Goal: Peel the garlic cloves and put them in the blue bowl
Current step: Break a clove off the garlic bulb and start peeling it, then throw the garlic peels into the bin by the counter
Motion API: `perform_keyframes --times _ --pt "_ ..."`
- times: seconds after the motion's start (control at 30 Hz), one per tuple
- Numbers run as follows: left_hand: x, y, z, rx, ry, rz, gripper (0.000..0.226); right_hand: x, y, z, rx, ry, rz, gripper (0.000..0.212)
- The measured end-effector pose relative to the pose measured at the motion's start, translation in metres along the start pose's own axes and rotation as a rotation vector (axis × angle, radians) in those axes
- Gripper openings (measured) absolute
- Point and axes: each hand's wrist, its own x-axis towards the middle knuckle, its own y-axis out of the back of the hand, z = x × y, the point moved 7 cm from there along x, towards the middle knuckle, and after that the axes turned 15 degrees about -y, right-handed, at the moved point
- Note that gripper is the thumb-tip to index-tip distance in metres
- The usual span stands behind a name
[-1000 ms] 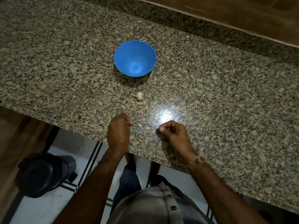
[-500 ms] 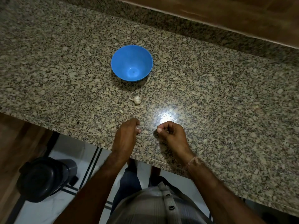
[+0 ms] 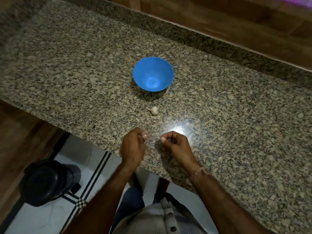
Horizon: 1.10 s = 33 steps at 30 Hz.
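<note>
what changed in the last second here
The left hand and right hand have drawn a little closer together over the near edge of the counter, both curled as before. Nothing was visibly picked up or let go. The blue bowl and garlic stayed put.

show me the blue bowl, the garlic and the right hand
blue bowl [image 3: 143, 76]: head view, on the left of its inner wall
garlic [image 3: 155, 110]: head view, on the middle of the bulb
right hand [image 3: 177, 144]: head view, on the back of the hand
</note>
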Motion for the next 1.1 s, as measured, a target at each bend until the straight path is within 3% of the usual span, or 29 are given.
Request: perform_keyframes --times 0.2,0.4,0.57,0.8,0.97,1.1 --pt "-0.044 0.091 -0.068 -0.193 0.233 0.275 0.016 -0.015 -0.126 -0.022 -0.031 -0.030 -0.235 0.011" --pt "-0.160 0.209 -0.197 -0.268 0.463 0.545 0.031 -0.040 -0.318 0.025 -0.251 -0.101 -0.453 0.009" --pt "-0.262 0.301 -0.306 -0.276 0.604 0.686 0.012 -0.077 -0.472 0.083 -0.364 -0.138 -0.556 0.019" --pt "-0.331 0.382 -0.417 -0.217 0.726 0.702 0.011 -0.093 -0.611 0.137 -0.427 -0.182 -0.567 0.017" --pt "-0.344 0.404 -0.472 -0.249 0.779 0.724 0.014 -0.078 -0.683 0.161 -0.482 -0.197 -0.560 0.017" --pt "-0.353 0.403 -0.521 -0.264 0.855 0.710 0.010 -0.048 -0.720 0.195 -0.558 -0.260 -0.525 0.004"
